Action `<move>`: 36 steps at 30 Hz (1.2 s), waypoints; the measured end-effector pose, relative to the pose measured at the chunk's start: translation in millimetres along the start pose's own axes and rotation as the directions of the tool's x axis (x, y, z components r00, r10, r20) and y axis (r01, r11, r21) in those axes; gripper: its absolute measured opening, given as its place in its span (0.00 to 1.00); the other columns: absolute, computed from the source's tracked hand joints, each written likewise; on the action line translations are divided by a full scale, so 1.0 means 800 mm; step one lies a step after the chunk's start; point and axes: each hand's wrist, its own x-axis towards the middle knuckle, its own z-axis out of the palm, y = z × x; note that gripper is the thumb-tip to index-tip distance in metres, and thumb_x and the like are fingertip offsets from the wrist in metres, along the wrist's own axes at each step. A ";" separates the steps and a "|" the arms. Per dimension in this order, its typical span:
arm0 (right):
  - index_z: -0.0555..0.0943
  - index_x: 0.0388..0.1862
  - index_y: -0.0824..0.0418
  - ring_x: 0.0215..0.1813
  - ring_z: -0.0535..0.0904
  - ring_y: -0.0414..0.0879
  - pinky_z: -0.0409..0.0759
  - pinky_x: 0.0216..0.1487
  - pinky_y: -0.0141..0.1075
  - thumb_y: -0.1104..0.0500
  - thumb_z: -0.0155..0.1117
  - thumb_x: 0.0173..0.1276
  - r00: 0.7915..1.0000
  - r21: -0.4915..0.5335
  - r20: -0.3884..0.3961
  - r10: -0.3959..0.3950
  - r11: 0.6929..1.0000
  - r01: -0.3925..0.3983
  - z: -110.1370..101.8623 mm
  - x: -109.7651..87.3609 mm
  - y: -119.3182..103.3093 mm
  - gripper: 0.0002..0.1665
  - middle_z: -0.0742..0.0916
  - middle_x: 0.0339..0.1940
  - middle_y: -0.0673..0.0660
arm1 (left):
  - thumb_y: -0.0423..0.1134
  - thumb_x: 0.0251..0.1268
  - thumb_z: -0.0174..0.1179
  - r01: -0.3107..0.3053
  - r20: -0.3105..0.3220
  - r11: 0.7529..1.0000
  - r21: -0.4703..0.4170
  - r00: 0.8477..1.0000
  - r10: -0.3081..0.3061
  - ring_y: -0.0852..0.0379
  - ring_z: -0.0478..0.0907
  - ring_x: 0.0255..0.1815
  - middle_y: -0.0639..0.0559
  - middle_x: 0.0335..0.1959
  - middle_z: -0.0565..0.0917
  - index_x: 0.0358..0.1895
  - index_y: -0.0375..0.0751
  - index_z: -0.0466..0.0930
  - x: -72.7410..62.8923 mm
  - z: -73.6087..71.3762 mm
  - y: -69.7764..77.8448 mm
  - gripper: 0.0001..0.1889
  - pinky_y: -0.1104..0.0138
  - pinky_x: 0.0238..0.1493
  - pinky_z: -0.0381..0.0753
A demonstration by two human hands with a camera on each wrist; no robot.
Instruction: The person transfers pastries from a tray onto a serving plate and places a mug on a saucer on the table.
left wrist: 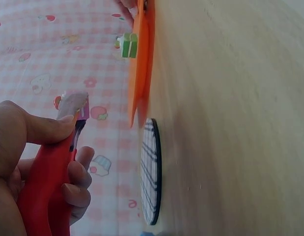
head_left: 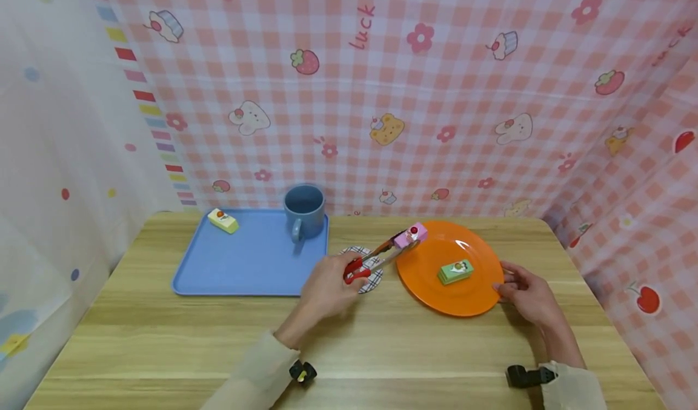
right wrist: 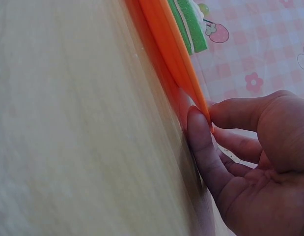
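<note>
My left hand (head_left: 331, 284) grips a pair of red-handled tongs (head_left: 357, 272). Between the tong tips is a pink toy cake slice (head_left: 411, 235), held above the left rim of the orange plate (head_left: 420, 286). On that plate lies a green toy cake slice (head_left: 455, 271). At the plate's right edge my right hand (head_left: 528, 295) pinches the rim; the right wrist view shows the orange rim (right wrist: 191, 73) between thumb and fingers. In the left wrist view the red tong handles (left wrist: 43, 187) lie in the curled left hand, with the pink slice (left wrist: 84, 110) beyond.
A blue tray (head_left: 245, 264) is on the left, with a yellow toy cake slice (head_left: 223, 221) in its back left corner and a blue-grey mug (head_left: 304, 213) at its back right. A plaid coaster (head_left: 373, 281) lies under the tongs, between tray and plate. A checked curtain (head_left: 349, 113) hangs behind the table.
</note>
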 end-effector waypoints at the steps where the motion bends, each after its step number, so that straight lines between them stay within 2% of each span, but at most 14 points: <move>1: 0.60 0.79 0.70 0.41 0.81 0.37 0.86 0.43 0.30 0.63 0.62 0.76 1.000 -0.001 0.000 0.000 1.000 0.000 0.000 0.000 0.000 0.38 0.80 0.58 0.71 | 0.44 0.65 0.69 0.000 0.005 1.000 -0.001 1.000 0.000 0.54 0.75 0.36 0.51 0.42 0.86 0.63 0.48 0.81 0.001 0.001 0.001 0.23 0.65 0.33 0.73; 7: 0.60 0.79 0.71 0.41 0.81 0.36 0.86 0.43 0.31 0.62 0.62 0.76 1.000 -0.001 0.000 -0.002 1.000 0.002 0.000 0.001 0.000 0.38 0.80 0.58 0.71 | 0.45 0.66 0.69 -0.004 0.020 1.000 0.007 1.000 0.004 0.57 0.73 0.31 0.54 0.38 0.85 0.62 0.48 0.82 0.005 0.012 0.006 0.22 0.68 0.27 0.70; 11: 0.60 0.79 0.71 0.40 0.81 0.35 0.87 0.42 0.32 0.63 0.63 0.76 1.000 0.006 -0.005 -0.001 1.000 0.001 -0.001 -0.001 -0.001 0.38 0.80 0.58 0.71 | 0.45 0.65 0.69 -0.027 0.016 0.999 0.017 1.000 0.027 0.57 0.74 0.33 0.54 0.37 0.85 0.61 0.48 0.83 0.009 0.019 0.007 0.22 0.68 0.28 0.69; 23: 0.60 0.79 0.70 0.41 0.81 0.34 0.86 0.43 0.31 0.63 0.62 0.76 1.000 0.009 0.005 -0.005 1.000 0.005 -0.002 -0.005 -0.002 0.38 0.79 0.60 0.71 | 0.47 0.65 0.69 0.003 0.043 0.999 0.037 0.999 -0.005 0.54 0.75 0.40 0.54 0.43 0.85 0.62 0.48 0.82 0.017 0.033 0.011 0.23 0.65 0.36 0.72; 28: 0.60 0.79 0.69 0.41 0.81 0.35 0.86 0.43 0.31 0.63 0.62 0.76 1.000 0.010 0.001 -0.013 1.000 0.013 -0.001 -0.003 -0.002 0.38 0.79 0.59 0.70 | 0.47 0.66 0.68 0.016 0.073 0.999 0.038 0.997 -0.019 0.54 0.74 0.41 0.54 0.43 0.84 0.64 0.49 0.81 0.023 0.037 0.013 0.23 0.63 0.39 0.72; 36: 0.60 0.80 0.70 0.41 0.81 0.35 0.86 0.44 0.31 0.64 0.61 0.76 1.000 0.014 0.006 -0.008 1.000 0.008 0.002 -0.002 -0.001 0.38 0.79 0.60 0.71 | 0.47 0.66 0.67 -0.022 0.087 0.997 0.071 0.996 0.016 0.55 0.74 0.37 0.56 0.38 0.82 0.63 0.49 0.82 0.030 0.046 0.014 0.22 0.66 0.37 0.72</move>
